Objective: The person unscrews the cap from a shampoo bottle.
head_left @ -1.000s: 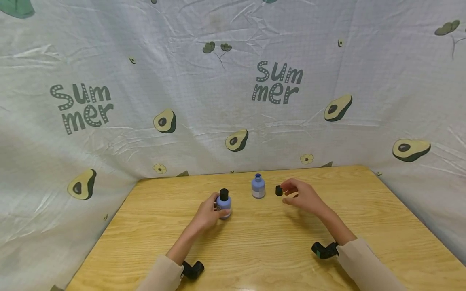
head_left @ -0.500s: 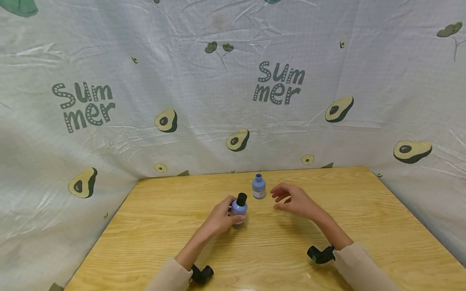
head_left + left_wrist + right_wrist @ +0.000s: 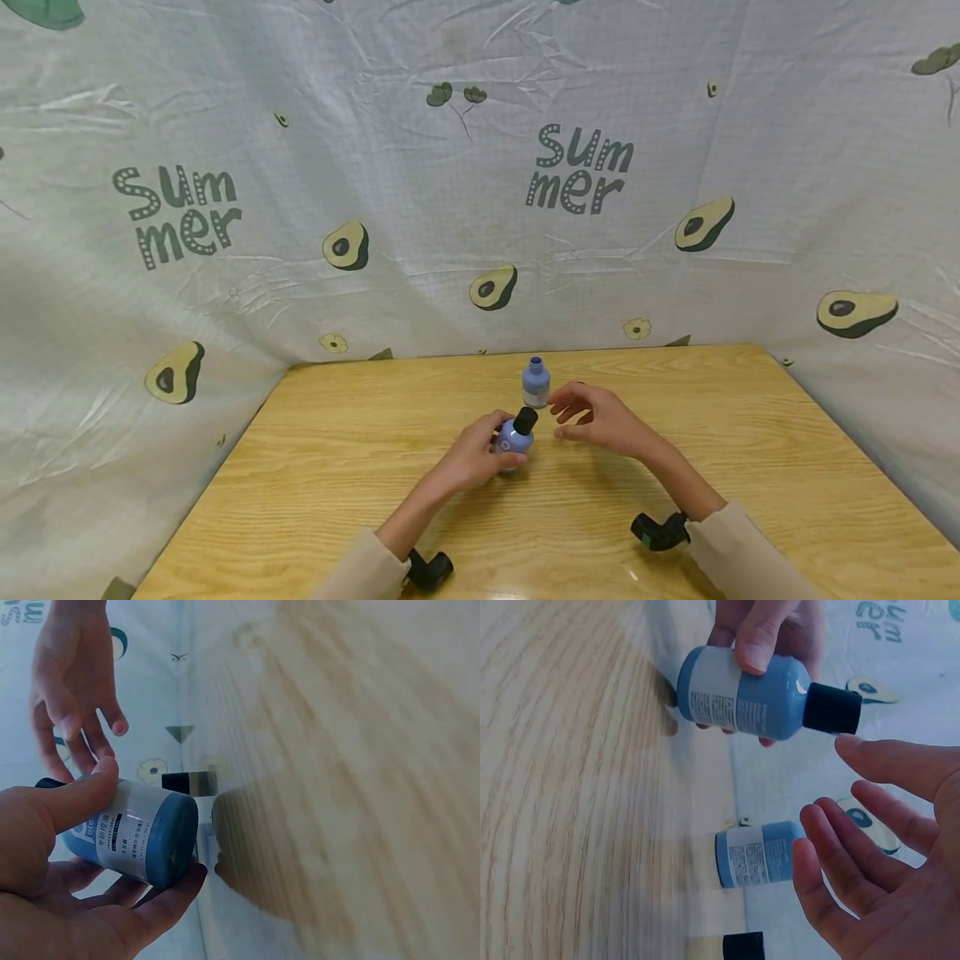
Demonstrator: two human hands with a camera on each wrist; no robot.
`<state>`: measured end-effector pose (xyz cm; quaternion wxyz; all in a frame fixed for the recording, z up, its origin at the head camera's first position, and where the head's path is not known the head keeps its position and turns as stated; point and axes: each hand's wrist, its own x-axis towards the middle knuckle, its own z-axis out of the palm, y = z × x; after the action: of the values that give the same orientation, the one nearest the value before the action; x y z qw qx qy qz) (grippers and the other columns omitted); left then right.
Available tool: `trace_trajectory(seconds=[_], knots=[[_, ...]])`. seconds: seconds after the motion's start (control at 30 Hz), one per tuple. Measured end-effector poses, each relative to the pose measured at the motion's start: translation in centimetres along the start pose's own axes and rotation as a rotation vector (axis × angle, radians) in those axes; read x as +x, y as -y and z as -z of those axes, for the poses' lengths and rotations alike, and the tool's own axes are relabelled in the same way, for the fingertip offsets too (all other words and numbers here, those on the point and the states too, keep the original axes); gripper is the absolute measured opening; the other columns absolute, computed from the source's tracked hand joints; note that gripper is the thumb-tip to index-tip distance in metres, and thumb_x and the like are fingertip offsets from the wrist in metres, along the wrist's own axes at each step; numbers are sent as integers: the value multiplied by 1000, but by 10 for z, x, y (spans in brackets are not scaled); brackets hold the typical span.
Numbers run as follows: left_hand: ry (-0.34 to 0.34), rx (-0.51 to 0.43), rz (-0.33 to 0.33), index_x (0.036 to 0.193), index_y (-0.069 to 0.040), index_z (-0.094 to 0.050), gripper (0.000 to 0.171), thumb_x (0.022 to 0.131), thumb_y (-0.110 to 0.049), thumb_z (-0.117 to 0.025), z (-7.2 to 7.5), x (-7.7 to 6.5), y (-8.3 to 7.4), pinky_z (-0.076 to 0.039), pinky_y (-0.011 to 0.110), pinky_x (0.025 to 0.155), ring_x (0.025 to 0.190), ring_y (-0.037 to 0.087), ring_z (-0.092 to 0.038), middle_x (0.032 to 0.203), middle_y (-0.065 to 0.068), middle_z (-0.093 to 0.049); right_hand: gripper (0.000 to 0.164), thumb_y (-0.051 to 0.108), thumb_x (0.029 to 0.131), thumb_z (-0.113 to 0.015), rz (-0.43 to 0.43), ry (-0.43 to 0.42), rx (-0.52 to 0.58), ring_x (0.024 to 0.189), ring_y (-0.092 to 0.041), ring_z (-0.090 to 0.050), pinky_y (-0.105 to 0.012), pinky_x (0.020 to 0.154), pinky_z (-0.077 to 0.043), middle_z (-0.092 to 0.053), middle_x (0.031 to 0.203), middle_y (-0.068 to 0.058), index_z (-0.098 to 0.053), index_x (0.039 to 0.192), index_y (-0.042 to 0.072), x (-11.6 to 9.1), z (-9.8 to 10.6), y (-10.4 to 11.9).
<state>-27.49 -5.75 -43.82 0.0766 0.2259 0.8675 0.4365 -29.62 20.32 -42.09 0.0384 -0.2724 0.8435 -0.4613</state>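
Observation:
My left hand (image 3: 476,454) grips a small blue bottle (image 3: 514,442) with a white label. Its black cap (image 3: 832,709) is on, and the bottle leans to the right, raised off the table in the right wrist view. My right hand (image 3: 603,419) is just right of that cap, fingers loosely bent and apart, holding nothing. In the right wrist view the thumb tip is right by the cap. Behind both hands a second blue bottle (image 3: 536,385) stands upright with its neck uncovered. A loose black cap (image 3: 744,946) sits on the table, mostly hidden behind my right hand in the head view.
The wooden table (image 3: 337,467) runs back to a white curtain (image 3: 420,183) printed with avocados and lettering. The curtain also hangs along both sides. Each wrist carries a black camera mount (image 3: 660,531).
My left hand has brought the capped bottle to the right, tilting it rightward. My right hand has moved left toward it, away from the loose cap.

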Motion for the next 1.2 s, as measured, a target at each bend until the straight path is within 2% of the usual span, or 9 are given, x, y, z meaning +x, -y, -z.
trace_trajectory(seconds=[0.1,0.3,0.47,0.83,1.2], knots=[[13,-5,-6,136,-5,-58,49,95,-21,-77,-2,1,-2,-53,53,99,120,33,-63,132,17,-65,41,16,93,-78,17,7,10,104,-29,-70,-29,85,-58,-68,118,-20,-64,128,1,0,-2,3],[39,-4,-12,137,-8,-58,49,94,-23,-77,-5,-3,-5,-55,49,95,119,31,-64,130,14,-67,39,19,95,-77,49,7,68,106,-29,-69,-30,87,-58,-68,121,-16,-65,129,4,0,-9,5],[42,13,-20,136,-10,-58,48,95,-23,-77,-5,-5,-5,-56,46,93,114,28,-66,126,14,-69,43,21,95,-77,33,7,108,107,-26,-69,-28,89,-57,-67,123,-17,-63,130,0,0,-11,5],[62,-6,-22,135,-10,-57,47,95,-22,-77,-6,-5,-6,-55,46,95,113,25,-65,128,14,-68,48,23,94,-78,31,16,119,106,-26,-69,-29,89,-57,-67,125,-18,-62,132,-1,-1,-14,9],[81,-1,-10,134,-11,-58,46,94,-22,-78,-7,-2,-8,-56,36,85,105,20,-64,124,11,-68,41,20,94,-78,36,0,132,105,-22,-66,-27,89,-57,-64,123,-19,-65,126,-3,2,-20,4]])
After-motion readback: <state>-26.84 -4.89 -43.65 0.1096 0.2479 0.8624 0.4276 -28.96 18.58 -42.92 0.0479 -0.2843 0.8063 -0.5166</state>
